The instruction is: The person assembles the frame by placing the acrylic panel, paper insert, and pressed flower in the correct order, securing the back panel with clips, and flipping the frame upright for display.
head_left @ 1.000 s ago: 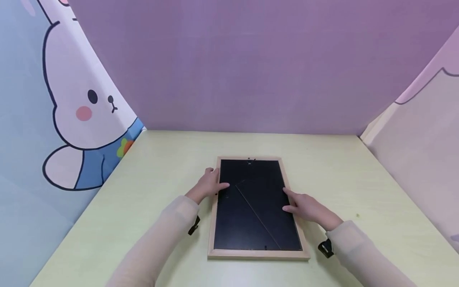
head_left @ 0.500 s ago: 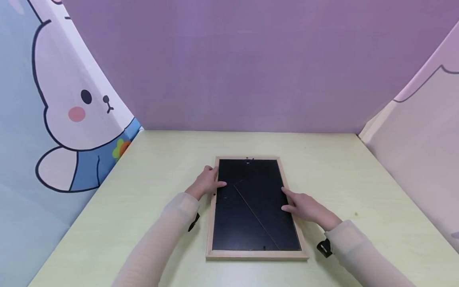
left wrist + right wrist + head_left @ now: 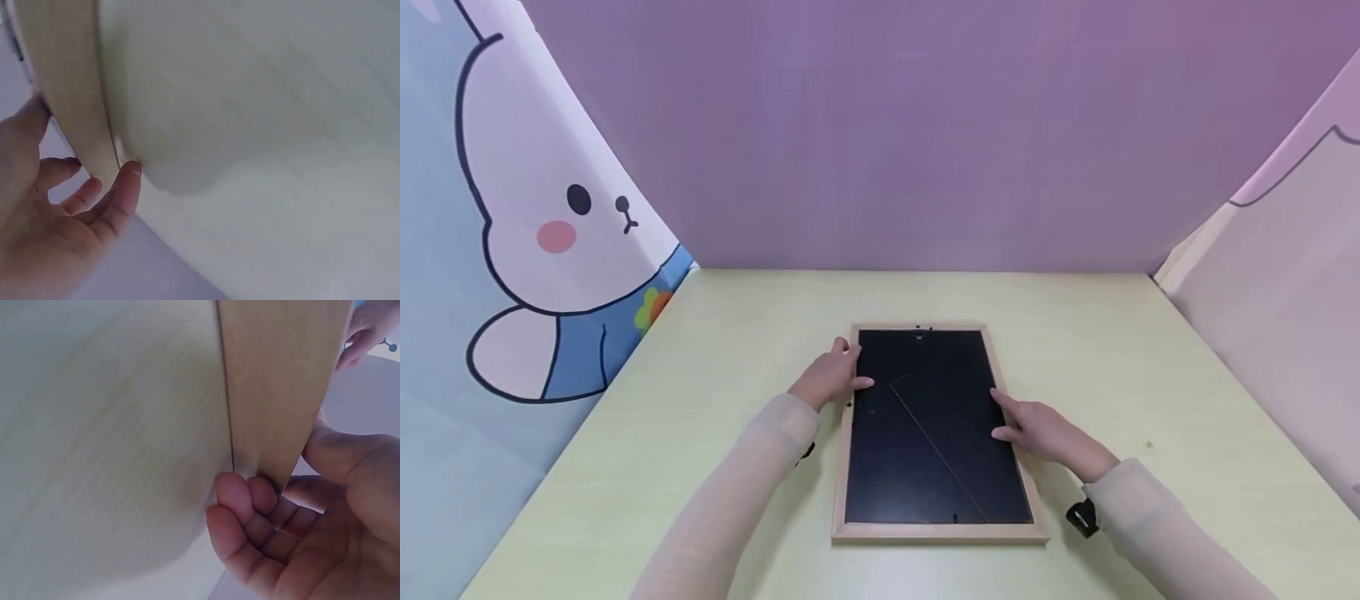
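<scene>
A picture frame (image 3: 938, 442) lies face down on the table, its black backing board up and a light wooden border around it. A slanting line on the backing marks its stand flap. My left hand (image 3: 831, 375) grips the frame's left side, thumb over the backing. In the left wrist view, its fingers curl along the wooden side (image 3: 72, 81), with fingertips right at the tabletop. From the right, my right hand (image 3: 1037, 429) holds the opposite side, thumb and index finger over the edge. The right wrist view has the other fingers bent against the wooden side (image 3: 275, 381).
The pale table (image 3: 760, 317) runs back to a purple wall panel (image 3: 925, 142). A printed rabbit decorates the left panel (image 3: 437, 467), and a pale panel (image 3: 1285, 283) stands on the right. Small metal fittings (image 3: 920, 335) sit at the frame's far edge.
The head view has shifted slightly. Both hands keep their places at the frame's sides, the left fingers moving only a little, and the frame stays put on the table.
</scene>
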`<act>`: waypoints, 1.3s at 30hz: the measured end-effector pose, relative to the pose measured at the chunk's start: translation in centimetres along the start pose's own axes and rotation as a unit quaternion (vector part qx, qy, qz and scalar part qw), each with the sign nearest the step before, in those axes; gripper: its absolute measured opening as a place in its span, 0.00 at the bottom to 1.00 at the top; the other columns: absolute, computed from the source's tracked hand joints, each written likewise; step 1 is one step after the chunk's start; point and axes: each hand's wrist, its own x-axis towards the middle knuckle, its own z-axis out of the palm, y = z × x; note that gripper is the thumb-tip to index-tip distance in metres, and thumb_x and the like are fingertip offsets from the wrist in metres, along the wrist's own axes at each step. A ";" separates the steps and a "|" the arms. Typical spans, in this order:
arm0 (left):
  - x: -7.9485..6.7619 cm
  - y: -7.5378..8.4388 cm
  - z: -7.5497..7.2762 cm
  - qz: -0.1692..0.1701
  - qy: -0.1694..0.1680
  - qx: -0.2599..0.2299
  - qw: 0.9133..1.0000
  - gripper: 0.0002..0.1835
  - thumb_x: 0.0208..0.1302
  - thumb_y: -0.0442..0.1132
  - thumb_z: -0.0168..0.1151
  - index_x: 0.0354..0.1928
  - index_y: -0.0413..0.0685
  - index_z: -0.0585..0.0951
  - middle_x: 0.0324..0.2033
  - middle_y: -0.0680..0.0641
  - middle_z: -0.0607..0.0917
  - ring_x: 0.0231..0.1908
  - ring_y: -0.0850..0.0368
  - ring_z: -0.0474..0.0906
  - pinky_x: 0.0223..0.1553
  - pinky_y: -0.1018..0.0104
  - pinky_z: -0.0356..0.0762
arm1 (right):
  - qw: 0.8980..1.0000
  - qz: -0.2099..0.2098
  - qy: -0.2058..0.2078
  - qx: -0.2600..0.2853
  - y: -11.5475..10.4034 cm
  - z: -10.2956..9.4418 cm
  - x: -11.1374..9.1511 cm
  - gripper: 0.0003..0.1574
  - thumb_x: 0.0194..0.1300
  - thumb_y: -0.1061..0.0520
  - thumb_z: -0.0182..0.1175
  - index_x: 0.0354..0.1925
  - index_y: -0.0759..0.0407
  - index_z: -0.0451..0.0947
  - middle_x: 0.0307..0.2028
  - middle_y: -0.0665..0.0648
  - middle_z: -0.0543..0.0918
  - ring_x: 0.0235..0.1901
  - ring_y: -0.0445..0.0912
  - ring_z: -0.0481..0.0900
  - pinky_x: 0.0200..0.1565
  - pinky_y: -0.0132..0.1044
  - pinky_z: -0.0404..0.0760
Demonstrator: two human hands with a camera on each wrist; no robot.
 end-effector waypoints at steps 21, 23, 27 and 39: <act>0.3 0.6 0.5 0.007 0.030 0.175 0.984 0.37 0.68 0.61 0.38 0.67 0.40 0.60 0.63 0.42 0.58 0.41 0.43 0.74 0.33 0.59 0.77 | 1.000 0.004 -0.013 0.001 0.0 -0.9 0.4 0.39 0.62 0.56 0.58 0.62 0.79 0.56 0.17 0.47 0.63 0.17 0.39 0.59 0.26 0.33 0.65; 0.2 0.5 0.7 0.013 0.030 0.150 0.988 0.36 0.68 0.60 0.39 0.67 0.39 0.59 0.63 0.41 0.58 0.42 0.42 0.73 0.35 0.58 0.77 | 1.000 0.012 -0.017 0.009 0.1 -0.9 0.3 0.40 0.63 0.55 0.58 0.62 0.78 0.56 0.16 0.48 0.63 0.17 0.39 0.60 0.27 0.34 0.65; 0.1 0.3 0.7 0.025 0.029 0.110 0.993 0.37 0.68 0.58 0.41 0.67 0.36 0.58 0.63 0.39 0.57 0.44 0.41 0.72 0.38 0.56 0.76 | 0.999 0.027 -0.024 0.020 0.2 -0.9 0.2 0.40 0.63 0.53 0.58 0.63 0.76 0.56 0.15 0.48 0.63 0.16 0.40 0.61 0.29 0.35 0.66; 0.5 0.2 0.5 0.031 0.037 0.040 0.998 0.35 0.67 0.56 0.47 0.65 0.36 0.61 0.62 0.35 0.58 0.53 0.39 0.64 0.46 0.53 0.71 | 0.999 0.027 -0.029 0.037 0.6 -0.9 0.3 0.41 0.63 0.52 0.58 0.64 0.75 0.55 0.16 0.49 0.64 0.16 0.40 0.62 0.29 0.36 0.67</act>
